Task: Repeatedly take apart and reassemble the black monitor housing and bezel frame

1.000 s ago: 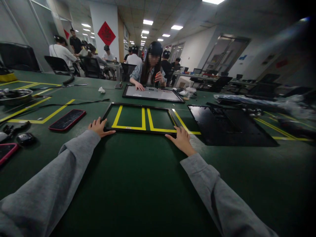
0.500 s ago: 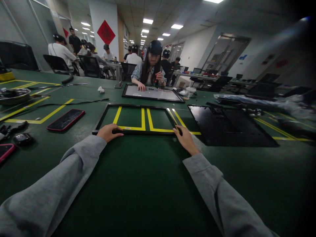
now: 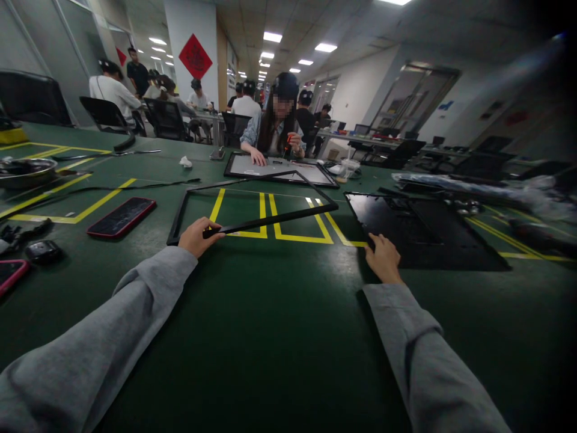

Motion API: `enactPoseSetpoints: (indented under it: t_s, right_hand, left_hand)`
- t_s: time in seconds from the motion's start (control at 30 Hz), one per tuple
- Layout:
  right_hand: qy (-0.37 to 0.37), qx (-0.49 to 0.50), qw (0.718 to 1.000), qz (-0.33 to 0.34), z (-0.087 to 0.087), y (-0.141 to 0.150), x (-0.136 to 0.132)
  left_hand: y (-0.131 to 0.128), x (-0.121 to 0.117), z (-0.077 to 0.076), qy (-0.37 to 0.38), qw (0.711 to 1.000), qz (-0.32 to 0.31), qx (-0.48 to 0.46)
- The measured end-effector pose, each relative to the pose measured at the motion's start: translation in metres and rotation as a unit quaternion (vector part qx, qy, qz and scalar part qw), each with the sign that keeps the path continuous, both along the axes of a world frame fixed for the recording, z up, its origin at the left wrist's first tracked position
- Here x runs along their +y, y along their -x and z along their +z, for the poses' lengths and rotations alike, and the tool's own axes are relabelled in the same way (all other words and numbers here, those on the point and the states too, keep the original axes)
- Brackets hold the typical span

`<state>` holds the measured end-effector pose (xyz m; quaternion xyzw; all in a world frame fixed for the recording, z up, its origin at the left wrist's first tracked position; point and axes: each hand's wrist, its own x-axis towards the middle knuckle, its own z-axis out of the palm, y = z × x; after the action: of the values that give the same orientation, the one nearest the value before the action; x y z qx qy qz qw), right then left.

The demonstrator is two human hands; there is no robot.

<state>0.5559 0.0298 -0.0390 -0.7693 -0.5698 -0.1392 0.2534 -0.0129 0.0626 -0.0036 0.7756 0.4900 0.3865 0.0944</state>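
Note:
My left hand is closed on the near left part of a thin black rectangular frame, probably a screen bezel. The frame is tilted, with its right side raised off the green table and its far left corner low. My right hand is off the frame, at the left edge of a flat black panel. Its fingers are partly bent and apart, with the tips at the panel's edge. Whether they touch the panel is hard to see.
Yellow tape lines mark the green table. A phone and a black mouse-like object lie at left. Opposite, a person with a red-handled tool works on a grey-backed panel. Plastic-wrapped parts lie at far right.
My right hand has let go of the frame and moved right to the black panel. The frame's right side has risen, while my left hand still holds the left part.

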Motion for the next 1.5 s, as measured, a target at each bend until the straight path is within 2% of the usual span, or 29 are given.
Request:
enactPoseSetpoints:
  t_s: [0.13,0.23,0.33,0.43,0.53,0.6,0.63,0.67,0.73,0.8,0.87,0.97,1.03,1.23,1.4,1.5]
  right_hand:
    - [-0.001,-0.018,0.999,0.039,0.005,0.009,0.003]
    - [-0.001,-0.030,0.996,0.080,0.010,0.034,0.006]
    - [0.012,-0.001,0.988,0.156,0.014,0.085,0.006]
    - [0.048,0.029,0.968,0.246,0.019,0.154,-0.006]
    - [0.096,0.044,0.922,0.372,0.029,0.216,-0.029]
    - [0.112,0.052,0.885,0.448,0.036,0.240,-0.042]
    - [0.109,0.053,0.878,0.463,0.040,0.244,-0.045]
    - [0.100,0.053,0.881,0.459,0.044,0.244,-0.047]
    - [0.098,0.045,0.906,0.409,0.049,0.229,-0.044]
    - [0.145,0.027,0.925,0.351,0.055,0.200,-0.036]
    - [0.203,0.002,0.927,0.316,0.059,0.167,-0.029]
    - [0.210,-0.022,0.939,0.272,0.062,0.128,-0.022]
    - [0.213,-0.024,0.943,0.254,0.059,0.118,-0.021]
    - [0.225,-0.023,0.935,0.272,0.039,0.139,-0.025]
    - [0.185,0.000,0.943,0.275,0.034,0.171,-0.026]
    - [0.125,0.026,0.944,0.304,0.030,0.198,-0.025]
  left_hand:
    - [-0.005,-0.003,0.001,-0.011,1.000,0.008,-0.016]
    - [-0.010,-0.006,0.001,-0.018,0.999,0.015,-0.023]
    - [-0.015,-0.010,0.002,-0.031,0.999,0.011,-0.026]
    - [-0.018,-0.013,0.003,-0.057,0.998,0.013,-0.020]
    - [-0.020,-0.017,0.005,-0.090,0.995,0.029,-0.008]
    - [-0.021,-0.018,0.006,-0.111,0.993,0.041,-0.011]
    - [-0.021,-0.019,0.007,-0.120,0.992,0.046,-0.016]
    - [-0.022,-0.019,0.008,-0.128,0.990,0.051,-0.021]
    - [-0.023,-0.019,0.009,-0.140,0.988,0.059,-0.029]
    - [-0.024,-0.019,0.010,-0.152,0.986,0.065,-0.035]
    - [-0.024,-0.020,0.011,-0.159,0.984,0.070,-0.039]
    - [-0.026,-0.021,0.013,-0.161,0.982,0.081,-0.049]
    - [-0.028,-0.023,0.015,-0.163,0.982,0.082,-0.052]
    - [-0.034,-0.029,0.015,-0.170,0.983,0.067,-0.037]
    - [-0.042,-0.033,0.018,-0.181,0.982,0.052,-0.022]
    - [-0.048,-0.039,0.022,-0.190,0.981,0.034,-0.019]
